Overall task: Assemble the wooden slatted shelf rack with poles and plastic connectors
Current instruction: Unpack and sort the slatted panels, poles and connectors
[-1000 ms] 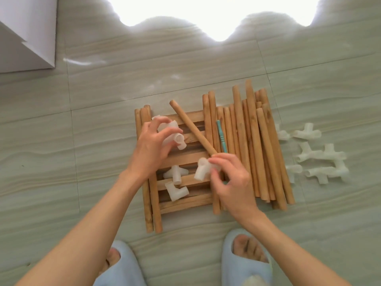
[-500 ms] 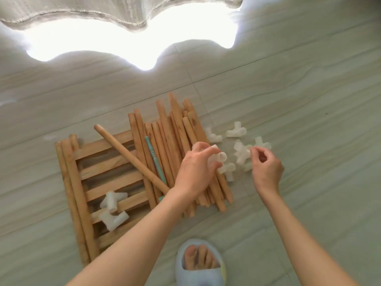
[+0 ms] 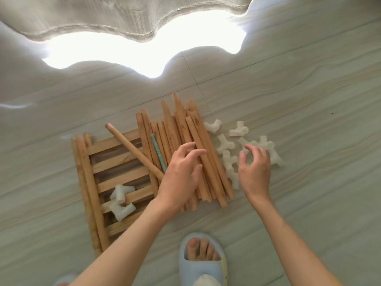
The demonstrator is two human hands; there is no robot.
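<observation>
From the head camera, the left hand (image 3: 181, 172) had let go of its connector and hung empty, fingers loose, over the pole bundle (image 3: 185, 149). The right hand (image 3: 254, 166) hovered, fingers spread, over the connectors (image 3: 226, 159) right of it. The slatted panel (image 3: 115, 178) lay left, so assembly had barely begun.

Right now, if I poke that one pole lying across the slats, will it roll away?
Probably a little. The pole looks round and smooth, so a sideways push could roll it. It lies slanted across the slats, whose gaps may catch it. It looks like stiff wood, so it shouldn't bend.
</observation>
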